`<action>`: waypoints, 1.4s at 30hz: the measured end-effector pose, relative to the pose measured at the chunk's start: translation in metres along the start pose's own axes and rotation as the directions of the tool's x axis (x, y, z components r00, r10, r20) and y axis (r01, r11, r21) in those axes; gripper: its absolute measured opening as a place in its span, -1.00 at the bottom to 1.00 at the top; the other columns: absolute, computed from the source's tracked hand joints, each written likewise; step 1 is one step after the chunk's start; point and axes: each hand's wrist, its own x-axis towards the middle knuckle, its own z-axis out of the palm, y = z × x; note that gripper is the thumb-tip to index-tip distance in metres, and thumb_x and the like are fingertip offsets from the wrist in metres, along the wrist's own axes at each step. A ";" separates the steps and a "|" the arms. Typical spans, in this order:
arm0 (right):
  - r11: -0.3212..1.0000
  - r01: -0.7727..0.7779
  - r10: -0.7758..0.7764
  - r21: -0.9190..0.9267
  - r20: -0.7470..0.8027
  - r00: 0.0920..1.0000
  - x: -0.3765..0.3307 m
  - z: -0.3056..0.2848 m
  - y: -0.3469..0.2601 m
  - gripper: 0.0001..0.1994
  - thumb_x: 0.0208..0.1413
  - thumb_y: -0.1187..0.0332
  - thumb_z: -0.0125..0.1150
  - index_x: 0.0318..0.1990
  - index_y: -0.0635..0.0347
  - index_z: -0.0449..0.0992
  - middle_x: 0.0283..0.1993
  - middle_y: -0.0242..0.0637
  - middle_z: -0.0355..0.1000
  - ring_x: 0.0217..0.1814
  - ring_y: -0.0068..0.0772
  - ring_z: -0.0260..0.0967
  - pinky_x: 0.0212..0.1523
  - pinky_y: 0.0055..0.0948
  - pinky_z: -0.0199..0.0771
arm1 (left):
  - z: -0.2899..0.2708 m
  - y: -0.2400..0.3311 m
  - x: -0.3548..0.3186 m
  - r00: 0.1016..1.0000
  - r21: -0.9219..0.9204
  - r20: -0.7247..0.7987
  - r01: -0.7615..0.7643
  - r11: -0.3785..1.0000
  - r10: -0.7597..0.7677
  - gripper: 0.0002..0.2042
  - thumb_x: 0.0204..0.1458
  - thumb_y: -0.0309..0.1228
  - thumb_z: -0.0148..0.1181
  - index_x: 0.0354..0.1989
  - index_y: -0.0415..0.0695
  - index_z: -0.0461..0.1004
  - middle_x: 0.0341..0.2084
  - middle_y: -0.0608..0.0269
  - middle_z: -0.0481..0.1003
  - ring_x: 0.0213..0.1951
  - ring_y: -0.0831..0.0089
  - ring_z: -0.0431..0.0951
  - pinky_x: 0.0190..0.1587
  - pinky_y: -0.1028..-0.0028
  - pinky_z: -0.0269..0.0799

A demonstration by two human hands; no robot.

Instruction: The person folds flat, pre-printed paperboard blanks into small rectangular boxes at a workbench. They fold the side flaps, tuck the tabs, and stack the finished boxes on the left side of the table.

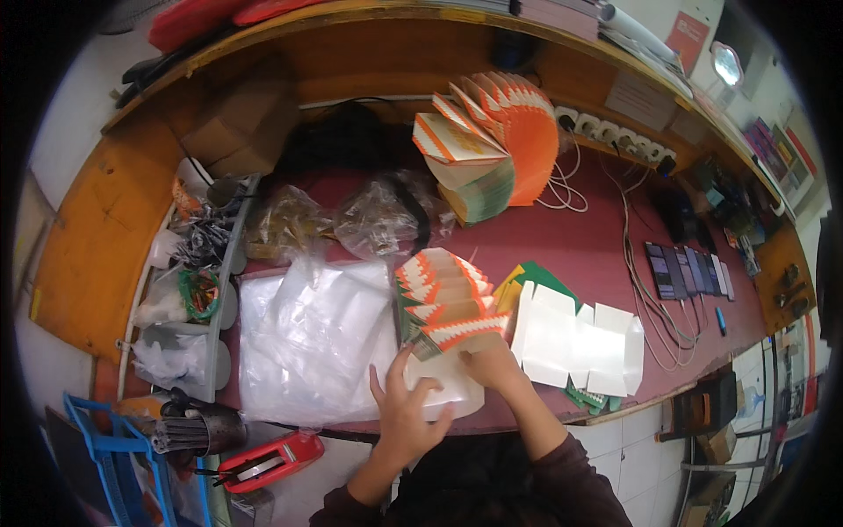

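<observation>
A white sheet (448, 386) is pressed flat by the left hand (406, 413), fingers spread. A fanned carton stack (443, 303) at 12 o'clock is pinched by the right hand (492, 364).

Single head view, looking steeply down, close over workbench (615, 255).

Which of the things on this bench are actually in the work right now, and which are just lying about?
In hand:
left hand on the white flat carton
right hand at the fanned orange-and-white cartons

Lying about:
clear plastic bags
unfolded white blanks
big carton fan
red tape dispenser
grey parts tray
</observation>
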 end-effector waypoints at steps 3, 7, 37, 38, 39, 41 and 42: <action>1.000 0.031 -0.031 0.000 0.060 0.998 -0.004 -0.015 -0.010 -0.68 0.02 0.31 0.16 -0.09 0.30 0.47 -0.26 0.08 0.46 -0.17 0.05 0.42 -0.10 -0.20 0.41 | 0.020 0.007 -0.003 0.989 0.177 0.094 0.100 0.979 -0.118 -0.73 -0.25 -0.19 0.30 -0.36 -0.02 0.50 0.06 0.06 0.35 0.28 0.04 0.10 0.21 -0.32 -0.38; 0.975 0.023 -0.049 0.223 0.111 0.993 -0.048 -0.058 0.000 -0.56 0.01 0.27 0.23 0.02 0.35 0.41 -0.16 0.08 0.46 -0.24 -0.02 0.48 -0.21 -0.23 0.48 | 0.034 -0.014 0.007 0.996 0.280 0.072 0.031 0.959 -0.053 -0.79 -0.28 -0.21 0.33 -0.48 -0.01 0.54 -0.06 0.31 0.47 0.29 0.16 0.12 0.21 -0.34 -0.39; 0.927 0.341 -0.087 0.156 -0.796 0.599 -0.202 -0.115 0.051 -0.54 -0.02 0.29 0.25 0.04 0.27 0.36 0.01 -0.12 0.38 0.05 -0.15 0.34 0.01 -0.24 0.32 | 0.170 0.140 0.028 0.890 -0.644 0.385 0.072 0.761 0.243 -0.55 0.14 -0.14 -0.01 0.08 -0.21 0.23 0.05 -0.01 0.29 0.01 0.08 0.40 0.06 0.24 0.30; 0.945 0.325 -0.162 0.050 -0.789 0.592 -0.205 -0.115 0.039 -0.49 -0.06 0.28 0.27 0.08 0.24 0.35 0.06 -0.11 0.35 0.10 -0.11 0.30 0.06 -0.21 0.26 | 0.162 0.140 0.023 0.895 -0.673 0.276 -0.082 0.736 0.351 -0.51 0.13 -0.14 0.01 0.13 -0.20 0.20 0.08 0.01 0.27 0.04 0.11 0.38 0.07 0.23 0.30; 0.959 0.279 -0.222 -0.054 -0.756 0.616 -0.208 -0.116 0.030 -0.43 -0.11 0.28 0.29 0.12 0.21 0.33 0.10 -0.09 0.32 0.15 -0.07 0.26 0.11 -0.19 0.20 | 0.153 0.141 0.019 0.880 -0.675 0.115 -0.271 0.687 0.460 -0.48 0.13 -0.13 0.02 0.17 -0.19 0.16 0.11 0.04 0.26 0.08 0.13 0.36 0.08 0.23 0.29; 0.959 0.244 -0.271 -0.147 -0.738 0.619 -0.215 -0.121 0.020 -0.41 -0.10 0.34 0.24 0.18 0.10 0.29 0.11 -0.12 0.32 0.16 -0.09 0.25 0.14 -0.18 0.10 | 0.129 0.142 0.015 0.909 -0.834 0.235 0.008 0.551 0.343 -0.48 0.14 -0.16 0.01 0.19 -0.21 0.15 0.12 0.07 0.25 0.09 0.23 0.35 0.08 0.26 0.27; 0.960 0.194 -0.280 -0.202 -0.709 0.648 -0.218 -0.123 0.018 -0.41 -0.11 0.37 0.23 0.18 0.07 0.31 0.12 -0.14 0.32 0.14 -0.12 0.26 0.13 -0.19 0.09 | 0.115 0.143 0.014 0.896 -0.877 0.364 0.239 0.417 0.253 -0.48 0.15 -0.16 0.00 0.19 -0.22 0.15 0.12 0.08 0.25 0.09 0.27 0.34 0.09 0.29 0.27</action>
